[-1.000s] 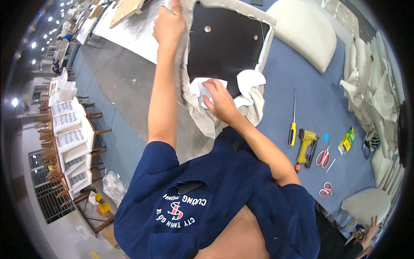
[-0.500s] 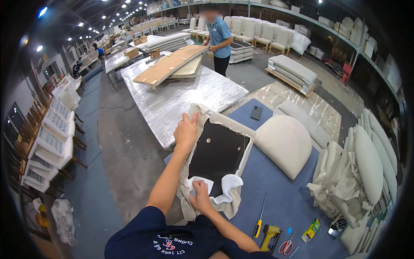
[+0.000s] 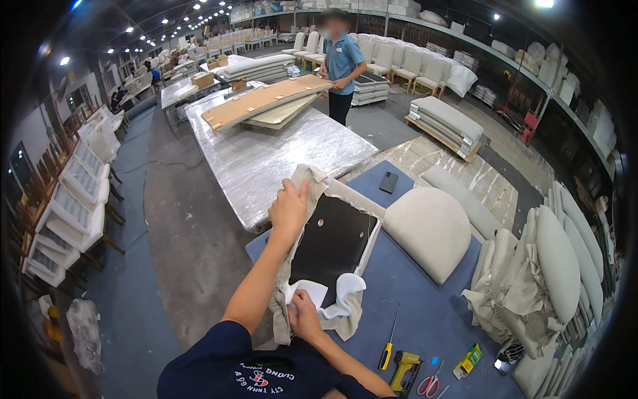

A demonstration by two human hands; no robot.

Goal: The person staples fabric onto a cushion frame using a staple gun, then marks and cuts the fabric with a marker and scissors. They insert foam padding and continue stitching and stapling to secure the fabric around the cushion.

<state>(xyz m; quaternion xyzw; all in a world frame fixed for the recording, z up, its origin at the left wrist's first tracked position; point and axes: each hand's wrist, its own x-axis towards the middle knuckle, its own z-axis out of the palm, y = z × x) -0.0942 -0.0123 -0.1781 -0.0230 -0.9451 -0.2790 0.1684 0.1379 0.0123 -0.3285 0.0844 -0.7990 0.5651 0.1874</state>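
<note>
An upholstered chair panel (image 3: 332, 239) with a black backing and two round metal holes lies before me on the blue tabletop. Beige fabric (image 3: 280, 312) wraps its edges and hangs loose along the left and near sides. At the far left corner my left hand (image 3: 289, 207) is closed on the beige fabric cover, thumb upward. Near the close edge my right hand (image 3: 306, 316) pinches the cover's edge beside white lining cloth (image 3: 348, 292). That lining curls over the near end of the black backing.
To the right lie a rounded beige cushion (image 3: 428, 229), a phone (image 3: 389, 181) and stacked covered cushions (image 3: 558, 263). Nearer are a screwdriver (image 3: 387, 349), a yellow staple gun (image 3: 404, 369) and scissors (image 3: 428, 384). Across a plastic-wrapped table (image 3: 292, 143), a co-worker (image 3: 345, 63) holds a brown panel (image 3: 266, 100).
My view has shifted slightly. Both hands keep their grip at nearly the same places on the cover. The co-worker stands more upright, and the brown panel has turned a little.
</note>
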